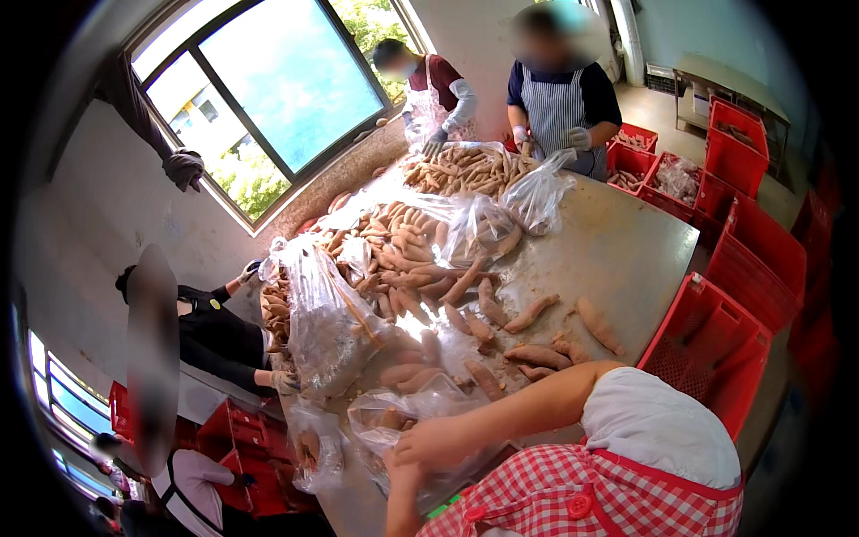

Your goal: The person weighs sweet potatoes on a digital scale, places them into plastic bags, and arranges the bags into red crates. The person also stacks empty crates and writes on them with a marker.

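Observation:
My right hand (433, 443) reaches in from the right. Its fingers lie across my left hand (402, 466), which comes up from the bottom edge. Fingers of the left hand are hidden, so whether it holds anything cannot be told. Both are bare and stand over a clear plastic bag (376, 443) with sweet potatoes (391, 419) in it. Whether either hand grips the bag is unclear. Beyond the hands, loose sweet potatoes (537, 356) lie on the metal table (590, 235). A green edge (443, 505) shows beside my red checked apron (537, 483).
A large clear bag (329, 322) and a heap of sweet potatoes (402, 248) cover the table's left and middle. Red crates (711, 356) line the right side. Co-workers stand at the left (221, 335) and far end (564, 101). A smaller filled bag (315, 446) hangs near the left edge.

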Demonstrator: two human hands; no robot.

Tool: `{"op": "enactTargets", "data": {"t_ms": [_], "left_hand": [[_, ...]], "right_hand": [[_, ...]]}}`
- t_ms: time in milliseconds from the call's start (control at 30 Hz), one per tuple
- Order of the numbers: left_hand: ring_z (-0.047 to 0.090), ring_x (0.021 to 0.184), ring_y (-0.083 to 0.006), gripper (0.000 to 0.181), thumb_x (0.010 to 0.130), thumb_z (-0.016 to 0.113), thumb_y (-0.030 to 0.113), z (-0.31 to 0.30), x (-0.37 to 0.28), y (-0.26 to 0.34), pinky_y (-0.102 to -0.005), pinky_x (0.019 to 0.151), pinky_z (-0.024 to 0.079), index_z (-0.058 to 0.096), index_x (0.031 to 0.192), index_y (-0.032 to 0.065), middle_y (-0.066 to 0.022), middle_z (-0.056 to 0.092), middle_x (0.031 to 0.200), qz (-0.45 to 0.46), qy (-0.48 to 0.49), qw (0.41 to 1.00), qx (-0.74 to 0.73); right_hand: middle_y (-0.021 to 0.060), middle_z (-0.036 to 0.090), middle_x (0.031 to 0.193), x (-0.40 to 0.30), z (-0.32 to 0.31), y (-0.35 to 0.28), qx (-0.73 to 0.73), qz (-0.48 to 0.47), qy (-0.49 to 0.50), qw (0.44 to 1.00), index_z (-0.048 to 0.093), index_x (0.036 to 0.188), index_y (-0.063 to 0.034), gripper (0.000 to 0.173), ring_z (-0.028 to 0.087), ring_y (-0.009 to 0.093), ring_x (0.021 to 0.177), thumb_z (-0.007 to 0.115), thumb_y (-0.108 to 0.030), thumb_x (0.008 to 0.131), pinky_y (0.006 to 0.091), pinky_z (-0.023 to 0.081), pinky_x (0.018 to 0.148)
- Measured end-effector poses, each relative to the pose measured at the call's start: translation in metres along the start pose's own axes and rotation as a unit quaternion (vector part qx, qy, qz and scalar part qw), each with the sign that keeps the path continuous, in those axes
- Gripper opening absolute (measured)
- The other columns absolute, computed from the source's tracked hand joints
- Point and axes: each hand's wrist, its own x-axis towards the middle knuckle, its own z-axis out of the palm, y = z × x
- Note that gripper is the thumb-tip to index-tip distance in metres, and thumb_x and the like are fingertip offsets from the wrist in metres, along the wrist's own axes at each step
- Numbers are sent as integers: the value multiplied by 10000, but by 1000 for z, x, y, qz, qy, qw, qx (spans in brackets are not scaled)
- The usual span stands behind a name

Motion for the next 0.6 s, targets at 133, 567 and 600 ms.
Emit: {"op": "enactTargets", "data": {"t_ms": [133, 567, 600], "left_hand": [[631, 748, -223, 446, 583, 794, 232, -43, 4, 60, -354, 653, 490, 638, 920, -15, -132, 659, 836, -138, -15, 980, -140], [591, 726, -123, 246, 714, 731, 28, -85, -1, 113, -244, 667, 478, 627, 932, -19, -42, 637, 842, -137, 120, 850, -494], [589, 756, -128, 217, 715, 703, -13, -90, -4, 124, -243, 690, 475, 618, 915, -16, -50, 631, 870, -138, 132, 847, -496]], "right_hand": [[157, 617, 1014, 11, 25, 43, -116, 179, -120, 970, 606, 1022, -34, 304, 553, 306, 1008, 569, -190, 764, 477, 470, 779], [157, 580, 1098, 0, 54, 46, 81, 233, 45, 968, 492, 1225, -71, 566, 519, 333, 1065, 648, -223, 702, 428, 393, 929], [187, 597, 1007, 4, 43, 28, 135, 251, 68, 956, 501, 1190, -73, 508, 570, 353, 934, 631, -186, 712, 416, 444, 837]]}}
